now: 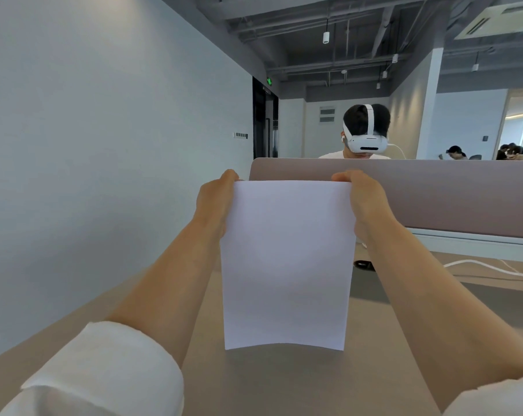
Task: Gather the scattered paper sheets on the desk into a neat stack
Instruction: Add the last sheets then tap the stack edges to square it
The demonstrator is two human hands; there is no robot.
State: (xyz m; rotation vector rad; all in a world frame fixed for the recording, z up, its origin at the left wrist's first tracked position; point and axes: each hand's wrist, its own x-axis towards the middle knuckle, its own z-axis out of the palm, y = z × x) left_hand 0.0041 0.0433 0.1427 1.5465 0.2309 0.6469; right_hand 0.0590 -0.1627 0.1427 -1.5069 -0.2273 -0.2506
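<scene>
A white paper stack (287,265) stands upright in front of me, its lower edge resting on or just above the beige desk (284,382). My left hand (215,202) grips its upper left corner and my right hand (364,202) grips its upper right corner. The sheets look aligned as one block, and how many there are cannot be told. The paper hides my fingers behind it.
A mauve partition (434,193) runs along the desk's far side, with a person in a white headset (365,142) behind it. A white cable (491,267) and a small dark object (364,264) lie on the desk at right. A wall stands to the left.
</scene>
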